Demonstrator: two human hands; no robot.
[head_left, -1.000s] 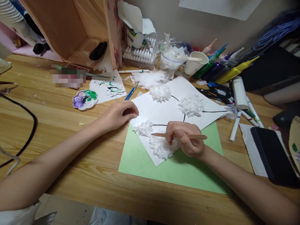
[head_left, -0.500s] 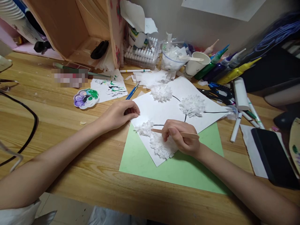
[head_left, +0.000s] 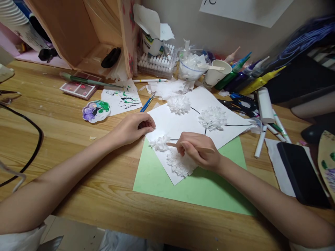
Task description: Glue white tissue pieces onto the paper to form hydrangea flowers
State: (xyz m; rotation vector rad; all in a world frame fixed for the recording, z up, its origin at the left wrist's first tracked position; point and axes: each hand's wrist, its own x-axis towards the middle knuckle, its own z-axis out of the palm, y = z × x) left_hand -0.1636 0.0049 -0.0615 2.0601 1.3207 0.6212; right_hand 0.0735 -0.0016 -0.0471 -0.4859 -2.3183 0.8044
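A white sheet (head_left: 180,127) with black drawn lines lies turned on a green sheet (head_left: 222,195). Ruffled white paper tufts sit on it, among them a large one (head_left: 212,118), one at the top (head_left: 179,104), a small one (head_left: 160,143) and one at the lower corner (head_left: 179,164). My right hand (head_left: 200,150) grips a flat wooden stick (head_left: 173,144), its tip touching the small tuft. My left hand (head_left: 137,127) rests at the sheet's left corner, fingers curled with thumb and fingertips pressed on the paper's edge; nothing else shows in it.
Behind lie paper scraps (head_left: 170,89), a tub of scraps (head_left: 191,68), a paper cup (head_left: 217,73), paint bottles (head_left: 261,81) and scissors (head_left: 242,104). A paint palette (head_left: 96,111) is at left, a black phone (head_left: 302,174) at right.
My right hand and the wooden stick have shifted slightly left, the stick's tip now at the small tuft. My left hand stays at the sheet's corner. The view has tilted a little.
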